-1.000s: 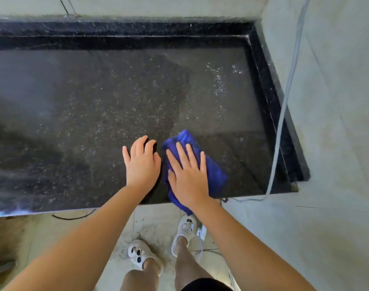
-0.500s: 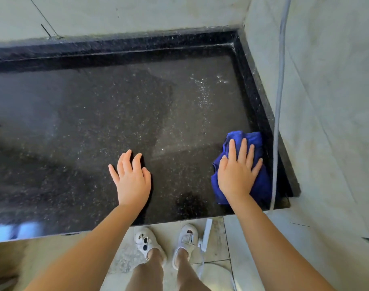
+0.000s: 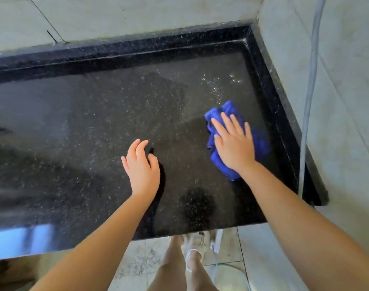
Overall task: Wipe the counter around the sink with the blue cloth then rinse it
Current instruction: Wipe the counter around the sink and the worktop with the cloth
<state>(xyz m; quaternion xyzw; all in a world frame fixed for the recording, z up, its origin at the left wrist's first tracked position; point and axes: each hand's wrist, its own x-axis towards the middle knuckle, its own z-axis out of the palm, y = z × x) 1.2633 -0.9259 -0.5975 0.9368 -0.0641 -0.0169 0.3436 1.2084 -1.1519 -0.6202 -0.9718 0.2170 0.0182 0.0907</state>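
Single head cam, looking steeply down, close over dark counter [image 3: 95, 133] corner by walls.

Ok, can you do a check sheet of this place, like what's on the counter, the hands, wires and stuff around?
Surface: black speckled counter with a raised rim, water drops near the far right corner.
Job's things: blue cloth, bunched, lying on the counter near the right rim.
Clutter: nothing seen.
Hands: right hand pressed flat on the cloth, fingers straight; left hand over the bare counter, fingers relaxed, holding nothing.
Cables: grey cable running down the right wall past the counter's corner.
Surroundings: pale tiled walls, tiled floor, the person's legs and a white shoe below the front edge.
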